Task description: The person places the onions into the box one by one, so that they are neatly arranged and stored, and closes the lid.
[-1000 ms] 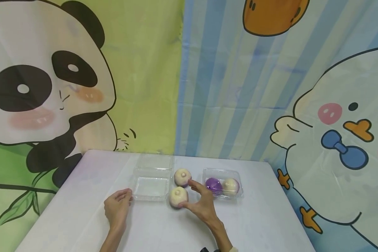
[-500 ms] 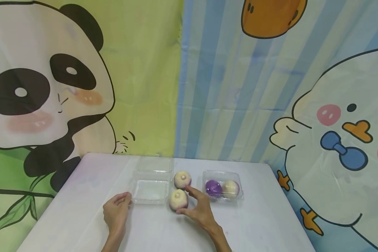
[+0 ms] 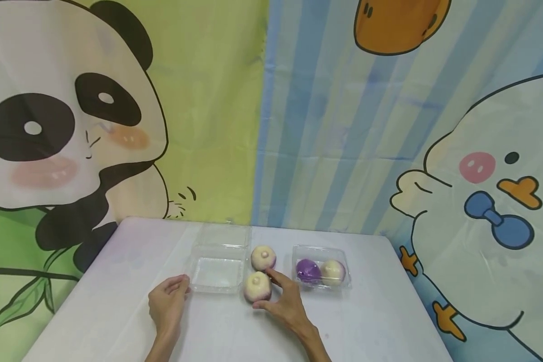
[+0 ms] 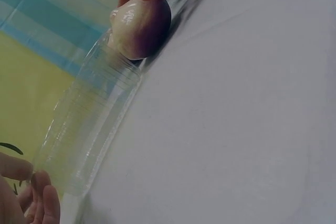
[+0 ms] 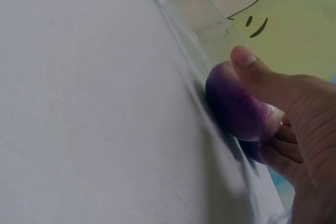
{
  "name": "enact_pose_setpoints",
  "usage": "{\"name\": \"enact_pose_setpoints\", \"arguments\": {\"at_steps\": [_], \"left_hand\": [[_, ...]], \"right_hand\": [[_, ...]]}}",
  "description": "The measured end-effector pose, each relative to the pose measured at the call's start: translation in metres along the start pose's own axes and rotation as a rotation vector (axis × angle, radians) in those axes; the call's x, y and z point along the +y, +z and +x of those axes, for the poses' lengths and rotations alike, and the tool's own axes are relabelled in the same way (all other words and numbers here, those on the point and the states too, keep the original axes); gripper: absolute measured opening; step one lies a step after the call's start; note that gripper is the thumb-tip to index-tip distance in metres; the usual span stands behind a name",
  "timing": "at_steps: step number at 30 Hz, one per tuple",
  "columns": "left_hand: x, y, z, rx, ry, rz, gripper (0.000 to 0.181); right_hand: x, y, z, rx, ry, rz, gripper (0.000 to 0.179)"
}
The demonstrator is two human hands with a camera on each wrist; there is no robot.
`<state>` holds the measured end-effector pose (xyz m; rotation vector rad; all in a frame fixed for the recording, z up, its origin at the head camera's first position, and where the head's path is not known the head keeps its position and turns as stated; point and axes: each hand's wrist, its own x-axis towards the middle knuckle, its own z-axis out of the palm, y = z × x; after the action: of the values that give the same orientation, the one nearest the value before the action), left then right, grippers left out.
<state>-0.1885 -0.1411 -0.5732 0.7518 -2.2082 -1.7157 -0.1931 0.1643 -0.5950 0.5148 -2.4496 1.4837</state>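
Observation:
My left hand (image 3: 166, 304) pinches the near left edge of an open clear plastic clamshell box (image 3: 217, 275), thumb and fingers meeting at its corner in the left wrist view. The box's lid lies back behind its base. Just to its right sits a round, turnip-like ball (image 3: 257, 287), cream on top with a small nub and purple below. My right hand (image 3: 286, 304) grips this ball from the right, thumb at the front and fingers behind; the right wrist view shows its purple underside (image 5: 236, 103). A second similar ball (image 3: 263, 258) rests directly behind it.
Right of my right hand stands another clear box (image 3: 321, 251), holding one purple ball (image 3: 308, 271) and one cream-and-purple ball (image 3: 333, 272). All rests on a white table (image 3: 371, 311). A cartoon-printed curtain (image 3: 335, 125) hangs behind the table.
My right hand has shifted slightly left and nearer, its thumb and fingers closing in around the front ball. The left hand stays at the box's edge; the boxes and balls have not visibly moved.

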Motion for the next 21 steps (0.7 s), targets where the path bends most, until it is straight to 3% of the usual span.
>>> {"name": "enact_pose_setpoints", "arguments": {"at_steps": [5, 13, 21], "left_hand": [[-0.0013, -0.0009, -0.0004, 0.000, 0.010, -0.016, 0.026], [0.0011, -0.0014, -0.0037, 0.016, 0.018, -0.007, 0.025], [0.0020, -0.0003, -0.0031, 0.030, 0.014, -0.006, 0.024]], "right_hand": [[0.0019, 0.0020, 0.0002, -0.005, 0.006, -0.001, 0.097], [0.0072, 0.0038, -0.0002, 0.008, -0.092, -0.017, 0.090], [0.0060, 0.0045, -0.0002, 0.000, -0.014, 0.009, 0.087]]}}
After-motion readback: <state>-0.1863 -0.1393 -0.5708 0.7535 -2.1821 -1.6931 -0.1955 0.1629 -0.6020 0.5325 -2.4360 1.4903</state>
